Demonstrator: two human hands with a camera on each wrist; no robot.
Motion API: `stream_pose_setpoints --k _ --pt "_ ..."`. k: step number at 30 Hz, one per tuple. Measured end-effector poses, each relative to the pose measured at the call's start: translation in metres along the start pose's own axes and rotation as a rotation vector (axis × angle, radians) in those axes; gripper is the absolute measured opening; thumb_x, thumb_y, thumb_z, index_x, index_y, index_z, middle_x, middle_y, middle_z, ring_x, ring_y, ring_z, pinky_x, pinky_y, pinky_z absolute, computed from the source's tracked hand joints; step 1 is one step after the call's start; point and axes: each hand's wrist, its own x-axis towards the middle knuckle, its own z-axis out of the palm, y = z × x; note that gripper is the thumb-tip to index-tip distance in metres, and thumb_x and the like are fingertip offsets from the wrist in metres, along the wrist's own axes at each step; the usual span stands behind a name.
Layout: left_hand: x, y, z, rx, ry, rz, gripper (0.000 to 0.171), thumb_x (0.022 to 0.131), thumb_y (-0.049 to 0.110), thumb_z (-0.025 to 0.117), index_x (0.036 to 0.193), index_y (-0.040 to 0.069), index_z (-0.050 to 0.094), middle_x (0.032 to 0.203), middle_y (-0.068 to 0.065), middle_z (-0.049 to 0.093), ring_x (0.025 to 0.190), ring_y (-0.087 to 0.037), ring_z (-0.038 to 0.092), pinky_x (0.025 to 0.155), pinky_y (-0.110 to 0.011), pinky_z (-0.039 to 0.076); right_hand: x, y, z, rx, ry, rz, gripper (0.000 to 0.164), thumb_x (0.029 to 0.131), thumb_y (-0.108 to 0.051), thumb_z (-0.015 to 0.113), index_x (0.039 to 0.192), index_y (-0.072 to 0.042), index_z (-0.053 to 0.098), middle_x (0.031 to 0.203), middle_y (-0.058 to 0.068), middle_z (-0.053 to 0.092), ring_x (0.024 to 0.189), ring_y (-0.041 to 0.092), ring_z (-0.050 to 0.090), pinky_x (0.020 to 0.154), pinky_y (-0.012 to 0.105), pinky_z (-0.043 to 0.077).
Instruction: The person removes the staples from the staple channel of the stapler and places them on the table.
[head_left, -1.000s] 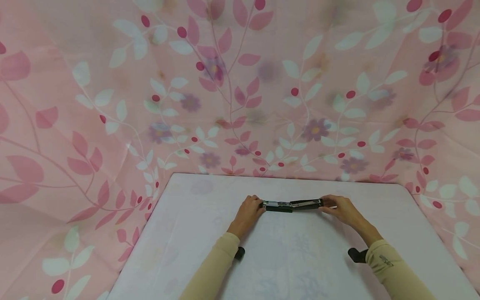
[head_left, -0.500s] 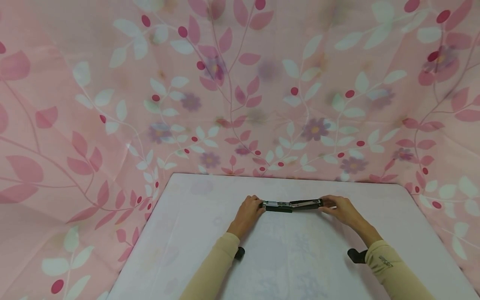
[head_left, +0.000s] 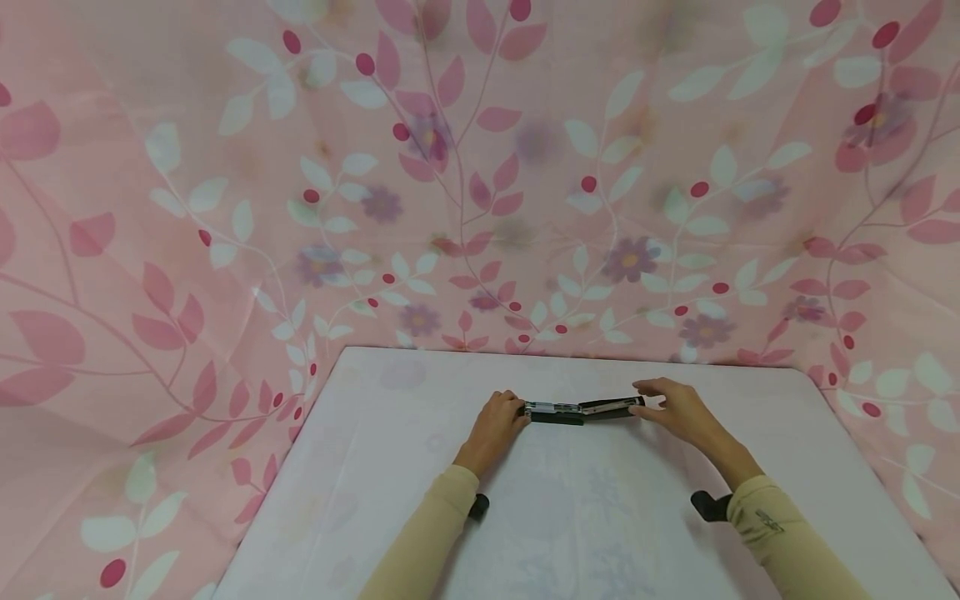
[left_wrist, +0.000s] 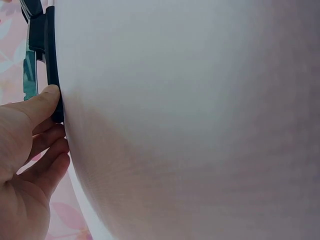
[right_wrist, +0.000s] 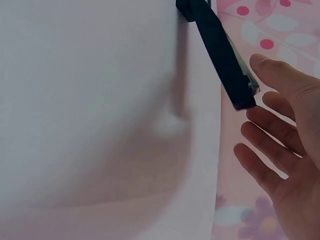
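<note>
A black stapler, swung wide at its hinge, lies near the far side of the table, its metal insides showing in the head view (head_left: 558, 415). My left hand (head_left: 495, 421) pinches its left end; in the left wrist view the thumb of that hand (left_wrist: 30, 135) presses the black base of the stapler (left_wrist: 52, 55). My right hand (head_left: 681, 410) is spread loosely around the right end. In the right wrist view, that raised black arm of the stapler (right_wrist: 222, 62) slants above the table, and the fingers of the right hand (right_wrist: 295, 130) stand parted near its tip.
A white cloth covers the table (head_left: 420, 467). Pink floral fabric (head_left: 465, 183) hangs behind and along both sides, close to the table's far edge. Black pieces (head_left: 711, 507) show at both wrists, beside the light sleeves (head_left: 795, 542).
My right hand has let go of the stapler's right end, its fingers lifting and spreading apart. My left hand and the stapler have stayed in place.
</note>
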Motion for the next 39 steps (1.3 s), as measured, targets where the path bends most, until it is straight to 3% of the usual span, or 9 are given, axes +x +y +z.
stream_pose_setpoints --k 6,13,20,39 --pt "-0.001 -0.001 -0.001 -0.002 0.005 0.007 0.024 0.091 0.026 0.070 0.109 0.009 0.073 0.106 -0.002 0.067 0.097 -0.016 0.058 0.087 -0.030 0.052 0.008 -0.014 0.000 -0.082 0.010 -0.037 0.045 0.083 -0.024 0.078 0.120 -0.002 0.067 0.117 0.019 0.068 0.111 0.040 0.063 0.091 0.055 0.050" --pt "-0.002 0.000 -0.003 -0.017 -0.008 0.000 0.025 0.092 0.026 0.069 0.110 0.009 0.073 0.106 -0.002 0.067 0.097 -0.016 0.057 0.087 -0.030 0.052 0.017 -0.031 0.009 -0.088 0.012 -0.052 0.040 0.082 -0.020 0.079 0.117 -0.003 0.069 0.114 0.018 0.068 0.109 0.040 0.062 0.094 0.057 0.048" --pt "-0.001 0.002 -0.004 -0.004 -0.020 -0.004 0.028 0.093 0.027 0.068 0.112 0.008 0.072 0.109 -0.003 0.067 0.101 -0.017 0.059 0.091 -0.031 0.052 0.028 -0.048 0.020 -0.089 -0.040 -0.047 0.038 0.084 -0.023 0.077 0.118 -0.006 0.069 0.116 0.018 0.066 0.109 0.039 0.062 0.092 0.056 0.049" --pt "-0.001 0.000 -0.006 -0.033 -0.030 0.003 0.027 0.093 0.027 0.068 0.112 0.008 0.072 0.109 -0.003 0.067 0.100 -0.017 0.058 0.091 -0.031 0.051 0.037 -0.064 0.054 -0.089 -0.137 -0.058 0.037 0.085 -0.026 0.077 0.116 -0.006 0.070 0.113 0.013 0.067 0.108 0.034 0.062 0.095 0.054 0.048"
